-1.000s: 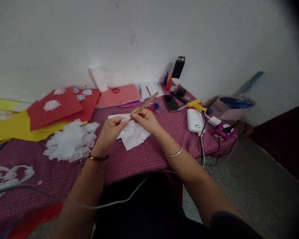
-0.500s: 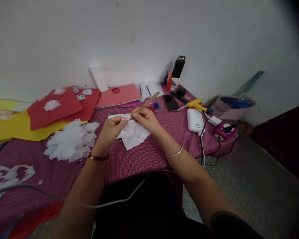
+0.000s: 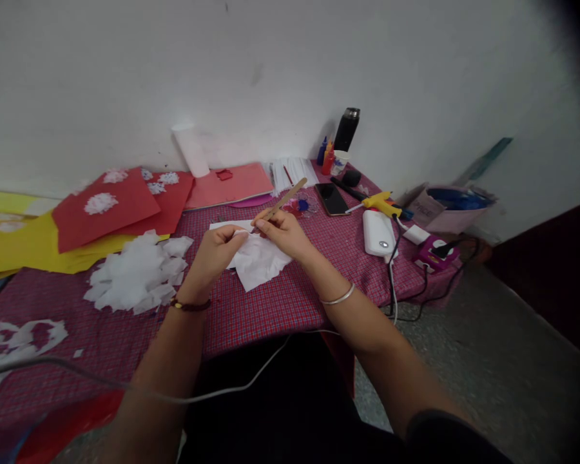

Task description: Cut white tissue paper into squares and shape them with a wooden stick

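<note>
At the middle of the near table edge, hands: close together over the checked cloth (image 3: pixel 261 319), fingertips almost meeting.
Left hand (image 3: pixel 211 254): thumb and fingers pinched on the upper edge of the crumpled white paper (image 3: pixel 260 263).
Right hand (image 3: pixel 290 237): fingers closed round the wooden stick (image 3: pixel 290 194), which slants up and to the far right; its lower end lies beside the pinched paper. Whether the two touch cannot be told.
Crumpled white paper: below the fingertips, spreading towards the near side, partly over a flat white sheet (image 3: pixel 222 225).
Step in hand: judged to be fine work with stick and paper at the pinched edge.
Next move calls for: in judgement, a light, steady left pinch and small, controlled motion of the stick, as thin paper could tear or slip.
Left side: a heap of white paper pieces (image 3: pixel 138 274) just beside the left hand; farther off, red sheets (image 3: pixel 77 222) bearing pale clusters, overlapping yellow sheets (image 3: pixel 38 250).
Right side: a phone (image 3: pixel 332 200), a yellow glue gun (image 3: pixel 383 204) and, nearer, a white power bank (image 3: pixel 377 233).
Far right: a dark flask (image 3: pixel 347 132) behind small paint bottles (image 3: pixel 327 161).
</note>
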A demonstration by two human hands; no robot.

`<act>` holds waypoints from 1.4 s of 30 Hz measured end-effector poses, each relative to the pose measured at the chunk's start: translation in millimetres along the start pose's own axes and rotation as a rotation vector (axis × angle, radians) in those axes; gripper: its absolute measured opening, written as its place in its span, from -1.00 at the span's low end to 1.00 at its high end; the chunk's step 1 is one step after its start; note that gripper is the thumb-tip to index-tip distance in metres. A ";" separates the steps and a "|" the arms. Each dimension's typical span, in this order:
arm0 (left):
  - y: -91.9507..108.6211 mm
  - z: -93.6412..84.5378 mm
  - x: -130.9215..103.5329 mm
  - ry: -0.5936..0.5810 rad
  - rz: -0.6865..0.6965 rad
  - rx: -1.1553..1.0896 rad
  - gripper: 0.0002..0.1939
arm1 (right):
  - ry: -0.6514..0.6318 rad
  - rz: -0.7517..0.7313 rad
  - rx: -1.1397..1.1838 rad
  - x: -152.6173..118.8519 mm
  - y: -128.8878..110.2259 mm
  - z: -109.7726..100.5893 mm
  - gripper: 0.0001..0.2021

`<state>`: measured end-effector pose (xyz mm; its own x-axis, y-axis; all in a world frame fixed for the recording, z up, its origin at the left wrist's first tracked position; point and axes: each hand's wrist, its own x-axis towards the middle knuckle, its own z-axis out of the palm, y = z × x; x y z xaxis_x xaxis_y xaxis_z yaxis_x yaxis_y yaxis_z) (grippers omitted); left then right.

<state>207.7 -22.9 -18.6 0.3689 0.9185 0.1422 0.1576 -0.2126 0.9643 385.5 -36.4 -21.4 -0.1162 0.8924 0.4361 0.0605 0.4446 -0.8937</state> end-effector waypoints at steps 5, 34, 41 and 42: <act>3.8 0.6 -0.7 0.002 0.002 0.011 -0.79 | -0.013 -0.024 0.033 -0.1 0.7 0.4 -0.77; -6.8 0.1 5.3 -0.026 0.041 -0.122 -0.87 | 0.006 -0.017 0.094 -0.5 2.7 -0.4 -0.71; -8.5 0.3 5.9 0.000 0.058 -0.114 -0.87 | 0.001 -0.019 0.066 0.3 3.2 0.3 -0.68; -8.4 0.3 5.8 0.001 0.058 -0.119 -0.88 | 0.001 -0.021 0.062 0.4 3.2 0.5 -0.69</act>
<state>208.8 -15.8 -25.9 0.3732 0.9063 0.1983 0.0261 -0.2239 0.9743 385.1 -34.6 -24.2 -0.1154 0.8831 0.4548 -0.0033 0.4575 -0.8892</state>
